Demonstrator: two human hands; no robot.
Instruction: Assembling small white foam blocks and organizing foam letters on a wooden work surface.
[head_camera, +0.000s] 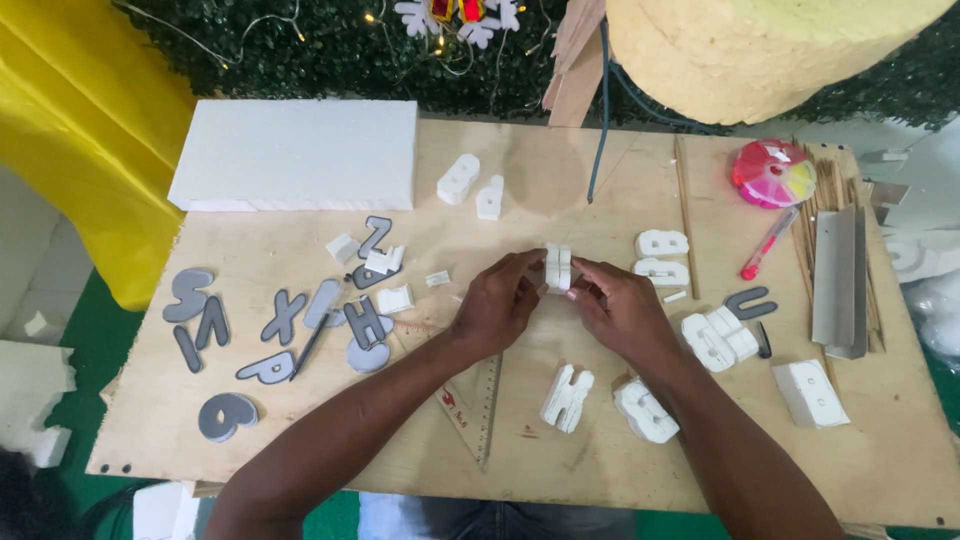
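Near the board's front edge lie a clear ruler (470, 400) and foam letters (566, 397). Mid-board (560, 470), the left hand (497, 305) and right hand (620, 308) together pinch a white foam piece (557, 267). Beyond sits a foam slab (296, 153).

foam slab (295, 155): top left of board
grey letters (270, 325): scattered left
pink disc (772, 173): top right
set square (475, 395): centre front

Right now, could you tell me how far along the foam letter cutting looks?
Several white foam letters already lie cut out on the plywood board, right of centre. In hand: the left hand and right hand both grip one small white foam piece. Left over: the flat grey letters lie spread on the left, and the big foam slab looks uncut.
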